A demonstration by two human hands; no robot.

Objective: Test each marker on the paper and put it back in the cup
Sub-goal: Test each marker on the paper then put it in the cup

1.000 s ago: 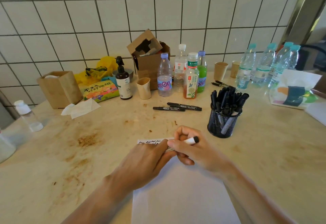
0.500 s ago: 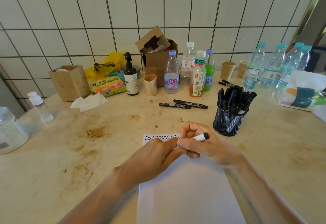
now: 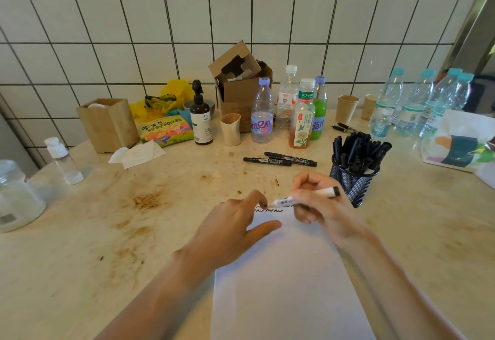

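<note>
- A stained beige stone tabletop [image 3: 107,232] is seen against a wall of white square tiles [image 3: 134,32].
- Nearest the camera, a white sheet of paper [image 3: 281,286] is laid flat on the table, with black wavy test lines [image 3: 267,210] drawn along its far edge.
- A white-barrelled marker with a black end [image 3: 305,197] is held roughly level just above that far edge; it is gripped by the right hand [image 3: 321,206], whose fingers are curled round the barrel.
- The left hand [image 3: 235,232] is kept over the paper's left part with thumb and forefinger spread apart; the forefinger tip is at the marker's near end, and whether a cap is pinched there cannot be told.
- Just beyond the right hand, a black wire-mesh cup [image 3: 353,179] is filled with black markers.
- Two loose black markers [image 3: 281,159] are laid on the table left of the cup.
- Farther back, plastic drink bottles [image 3: 302,115] and an open cardboard box [image 3: 241,85] are lined up by the wall.
</note>
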